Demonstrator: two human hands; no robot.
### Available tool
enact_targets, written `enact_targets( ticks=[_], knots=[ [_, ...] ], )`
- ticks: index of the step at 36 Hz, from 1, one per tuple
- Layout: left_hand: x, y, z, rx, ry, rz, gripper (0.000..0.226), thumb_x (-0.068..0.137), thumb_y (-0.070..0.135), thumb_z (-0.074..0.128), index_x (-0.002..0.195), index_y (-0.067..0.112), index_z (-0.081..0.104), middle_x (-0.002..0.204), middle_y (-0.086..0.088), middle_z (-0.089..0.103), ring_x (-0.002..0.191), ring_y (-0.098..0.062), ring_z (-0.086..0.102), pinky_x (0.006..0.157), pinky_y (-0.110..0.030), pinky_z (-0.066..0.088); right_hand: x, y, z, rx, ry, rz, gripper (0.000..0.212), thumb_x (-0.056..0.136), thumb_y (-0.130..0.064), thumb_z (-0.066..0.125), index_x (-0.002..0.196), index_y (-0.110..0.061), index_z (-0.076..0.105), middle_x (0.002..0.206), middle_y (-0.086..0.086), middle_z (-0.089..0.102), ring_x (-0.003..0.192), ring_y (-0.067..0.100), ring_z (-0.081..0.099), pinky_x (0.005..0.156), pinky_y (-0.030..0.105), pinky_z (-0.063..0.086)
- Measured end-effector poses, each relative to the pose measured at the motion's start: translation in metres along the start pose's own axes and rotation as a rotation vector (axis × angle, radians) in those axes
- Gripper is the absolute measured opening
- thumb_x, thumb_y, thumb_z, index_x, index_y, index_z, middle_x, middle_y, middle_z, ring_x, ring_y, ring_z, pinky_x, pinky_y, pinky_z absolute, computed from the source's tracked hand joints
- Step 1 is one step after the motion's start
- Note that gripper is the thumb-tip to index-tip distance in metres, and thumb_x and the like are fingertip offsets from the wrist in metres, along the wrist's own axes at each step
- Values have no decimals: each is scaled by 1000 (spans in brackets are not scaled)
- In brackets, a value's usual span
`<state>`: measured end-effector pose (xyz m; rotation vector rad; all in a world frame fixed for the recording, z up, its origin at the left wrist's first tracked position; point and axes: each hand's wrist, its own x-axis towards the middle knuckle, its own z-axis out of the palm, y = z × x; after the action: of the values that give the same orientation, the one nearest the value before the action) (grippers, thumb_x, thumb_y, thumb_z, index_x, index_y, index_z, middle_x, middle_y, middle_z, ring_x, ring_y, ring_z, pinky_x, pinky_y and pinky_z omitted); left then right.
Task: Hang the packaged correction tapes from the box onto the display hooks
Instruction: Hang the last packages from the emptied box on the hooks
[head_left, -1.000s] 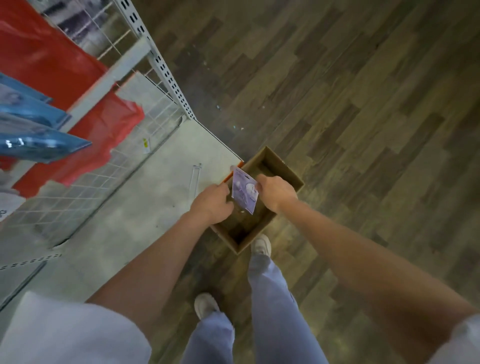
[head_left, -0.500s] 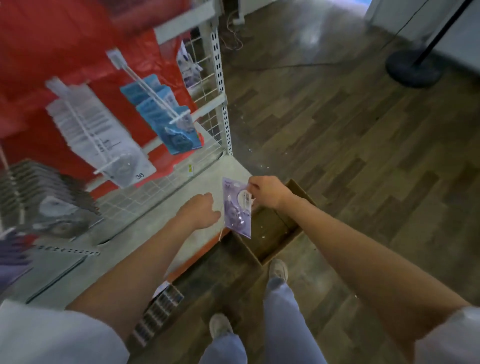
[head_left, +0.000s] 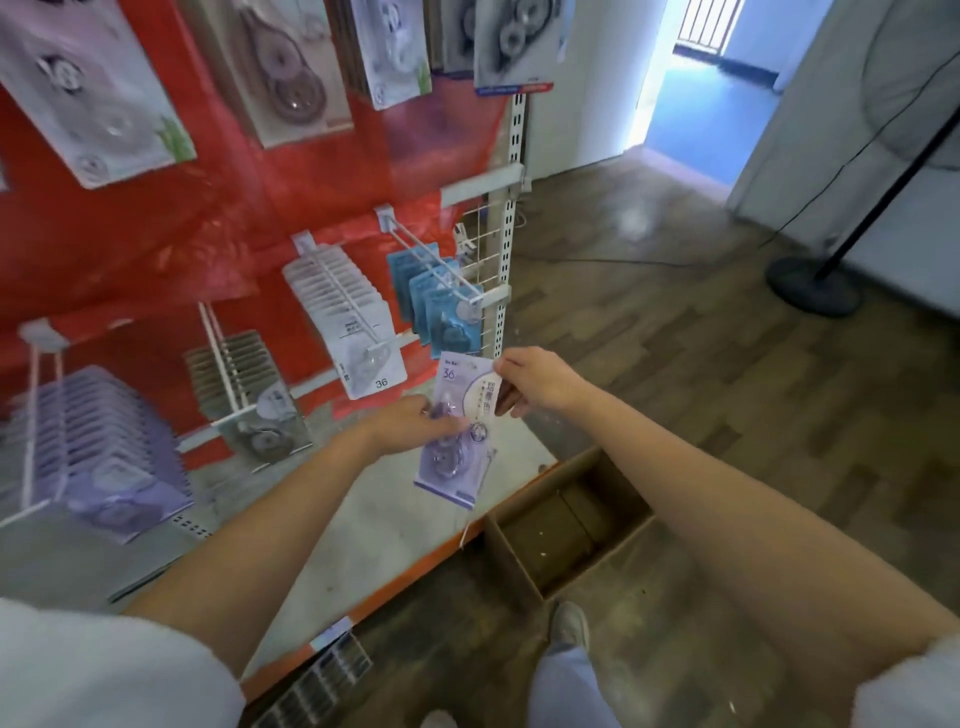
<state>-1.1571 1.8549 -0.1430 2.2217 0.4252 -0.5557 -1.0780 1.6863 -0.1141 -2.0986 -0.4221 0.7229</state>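
Right hand: fingers pinched shut on the top right corner of a purple pack, held upright in the air.
Left hand: fingers closed lightly on the pack's left edge, about halfway down.
Pack: flat, glossy card with a clear blister; hangs above the shelf, just left of the box, below the blue packs.
Writing: "36" at the pack's top left; a column of characters down its right side, too small to read. "36" also on the front white pack.
Box: brown cardboard, open at the top, on the floor touching the shelf's orange front edge; inside looks dark, contents cannot be told.
Hooks: white wire prongs jutting out from a red backing. Blue-pack hook has bare wire behind its few packs; white and grey-brown rows are packed close. Purple row at far left is nearly full to the tip.
Edges: white slotted upright ends the display at the right; a wire grid sits beside it.
Open room: bare wood-pattern floor to the right, reaching a black round stand base and a lit doorway.
Shelf: pale, flat, speckled surface, bare under the hands.
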Motion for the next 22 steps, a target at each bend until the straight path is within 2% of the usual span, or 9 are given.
enact_targets(
  ticks=[2,3,6,8,12,14,17,18,22],
  knots=[
    [-5,1,-4,-83,0,28,89,62,75,64,124,13,55,119,-4,62,105,-19,60,91,-33,50,-4,-8,1,55,43,-14,31,103,-16,36,76,-14,50,81,13,65,53,8,64,53,22,53],
    [-7,1,-6,-155,9,38,84,62,73,67,120,12,56,114,-2,63,101,-17,61,84,-30,52,-6,-13,1,71,79,-24,32,103,-16,37,74,-15,51,85,15,64,56,10,64,55,25,54],
    [-16,2,-10,-343,130,104,29,81,35,73,88,14,55,83,5,61,76,-7,59,57,-15,43,-12,-26,0,124,194,-16,34,101,-18,39,71,-14,54,89,17,64,61,19,62,51,25,51],
    [-26,7,-12,-427,191,189,22,84,18,71,72,19,53,65,13,60,62,-2,58,48,-9,40,-15,-33,1,164,249,-8,35,101,-21,40,70,-14,55,90,19,66,65,25,63,49,26,51],
    [-38,17,-20,-474,228,279,15,84,13,70,75,19,59,77,5,64,78,-17,62,61,-20,49,-22,-45,2,201,340,-27,37,102,-27,40,69,-14,53,86,17,65,64,27,61,54,32,53],
    [-42,20,-24,-492,257,304,18,84,14,70,75,16,55,78,2,62,74,-15,59,62,-22,47,-26,-52,1,217,357,-31,37,102,-24,39,69,-13,51,87,19,63,63,27,60,53,31,51],
    [-47,24,-30,-517,319,309,21,84,22,71,79,15,52,81,-3,61,71,-15,59,61,-25,46,-32,-58,0,249,342,-18,28,100,-17,38,74,-14,49,98,24,63,70,30,62,61,38,55],
    [-50,25,-31,-541,337,314,22,85,24,70,79,16,51,80,-2,61,70,-15,59,60,-26,45,-34,-60,-1,259,337,-9,26,99,-16,38,76,-14,50,97,23,63,68,29,62,61,37,55],
    [-59,30,-32,-589,396,342,20,90,21,64,74,19,52,76,2,59,70,-14,58,61,-26,44,-45,-68,3,308,278,-25,27,98,-11,36,76,-14,50,59,5,59,47,16,56,49,25,48]
  ],
)
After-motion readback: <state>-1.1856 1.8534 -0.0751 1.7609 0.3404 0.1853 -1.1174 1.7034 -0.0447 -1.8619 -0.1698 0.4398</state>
